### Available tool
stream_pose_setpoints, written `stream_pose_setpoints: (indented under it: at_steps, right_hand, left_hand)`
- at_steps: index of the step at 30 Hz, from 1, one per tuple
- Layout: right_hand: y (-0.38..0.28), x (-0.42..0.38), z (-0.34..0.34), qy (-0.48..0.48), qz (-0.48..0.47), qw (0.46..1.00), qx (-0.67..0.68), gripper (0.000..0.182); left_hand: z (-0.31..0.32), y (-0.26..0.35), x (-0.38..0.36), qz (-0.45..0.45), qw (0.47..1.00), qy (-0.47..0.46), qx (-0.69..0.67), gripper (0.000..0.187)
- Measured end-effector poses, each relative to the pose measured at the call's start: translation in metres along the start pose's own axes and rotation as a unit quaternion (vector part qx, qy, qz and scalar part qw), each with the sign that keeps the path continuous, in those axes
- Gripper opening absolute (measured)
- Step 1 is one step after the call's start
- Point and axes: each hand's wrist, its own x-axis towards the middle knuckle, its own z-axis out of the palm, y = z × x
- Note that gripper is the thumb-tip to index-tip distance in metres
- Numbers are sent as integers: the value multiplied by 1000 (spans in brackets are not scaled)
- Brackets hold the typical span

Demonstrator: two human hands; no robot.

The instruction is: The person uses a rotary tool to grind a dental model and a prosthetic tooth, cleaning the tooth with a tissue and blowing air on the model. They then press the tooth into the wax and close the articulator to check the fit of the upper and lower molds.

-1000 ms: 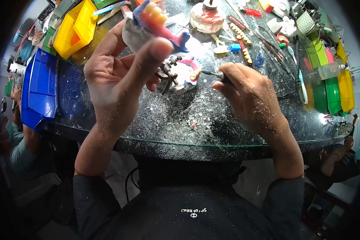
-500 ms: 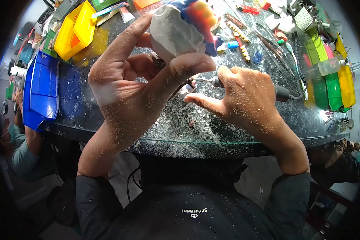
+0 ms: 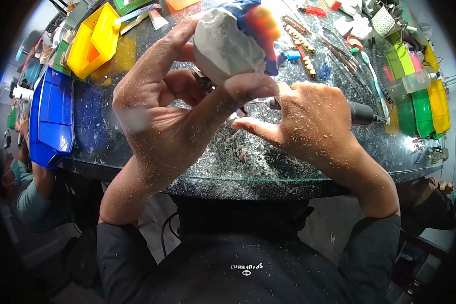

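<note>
Head view: left fingers (image 3: 162,55) held the plaster model (image 3: 225,48) at upper centre, right fingers (image 3: 261,128) the dark handpiece (image 3: 361,112), whose barely visible tip, so near, could have nicked the left ones

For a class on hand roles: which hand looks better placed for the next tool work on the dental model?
Probably the right hand: it grips the handpiece near the dental model, which the left hand is busy holding up.
</note>
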Motion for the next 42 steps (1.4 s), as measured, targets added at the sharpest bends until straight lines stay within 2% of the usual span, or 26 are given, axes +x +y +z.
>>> stream_pose_setpoints:
  at_steps: [5,8,16,21,24,27,39,42]
  right_hand:
    - [-1,3,-4,-20,0,1000,-8,79]
    - [-1,4,-6,-22,-4,1000,-13,78]
    - [-1,4,-7,-33,-4,999,-8,78]
    - [-1,5,-7,-35,-7,999,4,78]
    - [-1,5,-5,-6,-11,1000,9,77]
    - [-2,11,-11,-68,14,998,-1,77]
    - [-2,23,-19,-53,-35,998,-21,75]
    - [-1,22,-19,-18,-61,998,-25,67]
  left_hand:
    - [9,0,-4,7,999,36,11,62]
    - [6,0,-4,10,1000,16,-22,62]
    - [4,0,5,80,995,-13,50,59]
    - [4,3,6,66,997,-19,40,55]
    - [2,0,8,58,998,-9,36,53]
    - [8,10,8,19,998,25,56,50]
    - [-6,-16,7,48,999,14,-1,51]
    - [-7,-13,6,36,999,8,4,51]
